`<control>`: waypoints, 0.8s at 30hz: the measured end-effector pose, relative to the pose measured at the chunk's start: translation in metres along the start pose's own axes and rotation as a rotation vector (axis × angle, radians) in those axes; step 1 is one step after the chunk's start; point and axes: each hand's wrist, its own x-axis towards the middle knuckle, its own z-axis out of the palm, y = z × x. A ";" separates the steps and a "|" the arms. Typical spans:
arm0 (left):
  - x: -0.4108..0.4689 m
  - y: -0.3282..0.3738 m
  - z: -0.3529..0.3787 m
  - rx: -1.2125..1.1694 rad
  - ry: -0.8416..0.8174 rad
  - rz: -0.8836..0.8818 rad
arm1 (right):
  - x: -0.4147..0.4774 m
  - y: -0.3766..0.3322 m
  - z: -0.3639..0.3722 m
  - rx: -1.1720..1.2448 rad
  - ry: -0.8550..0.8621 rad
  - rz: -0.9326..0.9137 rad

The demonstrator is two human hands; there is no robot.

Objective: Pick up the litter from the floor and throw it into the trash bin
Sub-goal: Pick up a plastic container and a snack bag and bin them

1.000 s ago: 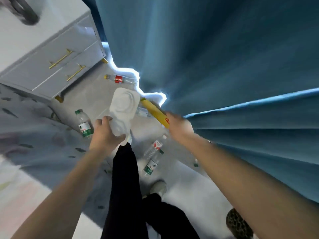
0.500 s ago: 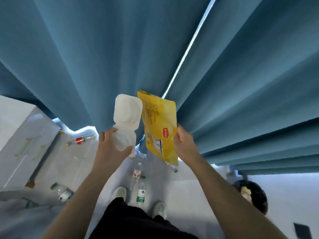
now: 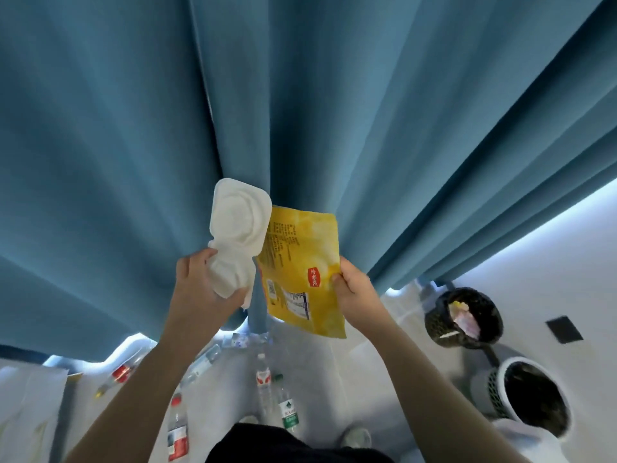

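We see a tall blue curtain (image 3: pixel 300 95) filling most of the view, hanging just behind both sets of fingers. A pale floor (image 3: pixel 227 379) lies well below the fingers. Two bins stand on it, below & to the R of the R hand's fingers: a white bin (image 3: pixel 494 392) w/ a dark inside, nearer us, and a black mesh bin (image 3: pixel 434 322) beyond it w/ scraps inside. The R hand (image 3: pixel 357 292) holds a yellow snack bag (image 3: pixel 300 262) up in front of the curtain, thumb on its face, other fingers hidden behind, pinching the R edge. The L hand (image 3: pixel 200 289) grips a white moulded container (image 3: pixel 238 222); its fingers curl round the lower end, w/ the rest sticking up above them. Bag & container sit side by side btw the two hands, overlapping in our view; contact unclear. Under the fingers, plastic bottles lie on the floor: a green-label bottle (image 3: pixel 288 412) & a red-label bottle (image 3: pixel 263 379) side by side, and another red-label one (image 3: pixel 177 429) below the L fingers.
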 end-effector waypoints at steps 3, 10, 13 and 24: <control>-0.005 0.022 0.033 -0.019 -0.037 0.032 | -0.008 0.017 -0.037 0.014 0.057 -0.020; -0.040 0.091 0.113 -0.049 -0.007 0.088 | -0.030 0.072 -0.141 0.045 0.156 -0.066; -0.065 0.116 0.144 -0.059 -0.024 0.051 | -0.041 0.093 -0.183 0.078 0.177 -0.076; -0.108 0.221 0.268 -0.052 -0.194 0.198 | -0.099 0.173 -0.317 0.168 0.411 -0.003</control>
